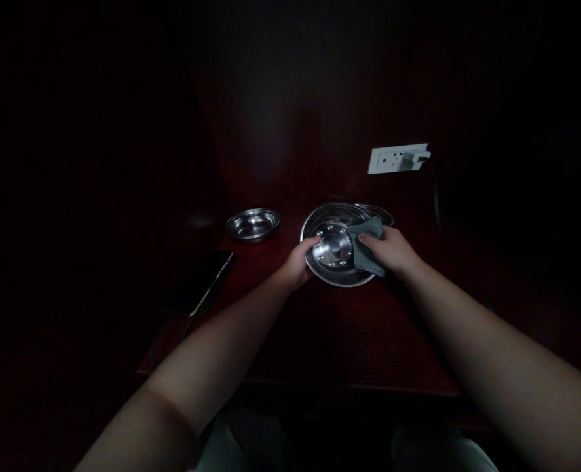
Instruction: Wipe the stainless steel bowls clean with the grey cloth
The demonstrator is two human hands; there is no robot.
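Note:
A shiny metal bowl (334,248) is held up over the dark red table, tilted so that its inside faces me. My left hand (299,262) grips its left rim, thumb inside and fingers hidden underneath. At the right rim, my right hand (386,249) is closed on a grey-green cloth (366,252), which is folded over the rim and lies against the inner wall. Behind the held bowl, partly covered by it and the cloth, another metal dish (381,213) shows its rim. A second metal bowl (253,225) sits upright on the table to the left.
A dark flat device (204,282), perhaps a phone or tablet, lies at the table's left side with a cable near it. On the back wall is a white socket plate (393,159) with a plug (415,157), its cord hanging down. The table's front edge (349,385) runs before my knees.

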